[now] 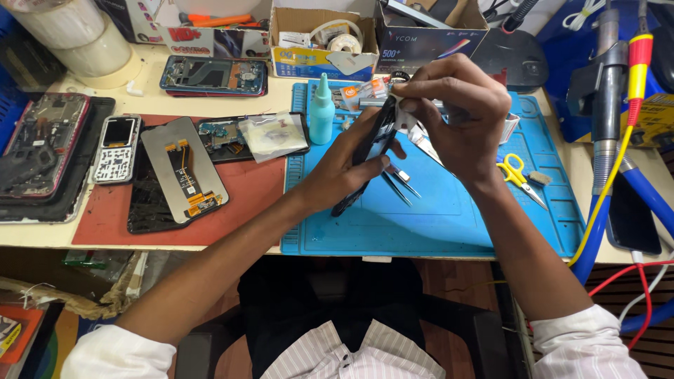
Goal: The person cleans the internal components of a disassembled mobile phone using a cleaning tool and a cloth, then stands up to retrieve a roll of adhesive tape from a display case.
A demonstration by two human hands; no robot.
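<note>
Both hands raised over the blue mat: left hand gripping a black phone frame, right hand pinching its top.

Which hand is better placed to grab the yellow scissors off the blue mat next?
Probably the right hand: the yellow scissors lie beside its wrist, while the left hand grips the dark phone frame.

A pale workbench carries a blue work mat at the centre and a red mat at nine o'clock. Cardboard boxes line twelve o'clock, tape rolls sit at ten, and an opened phone lies at eleven.
</note>
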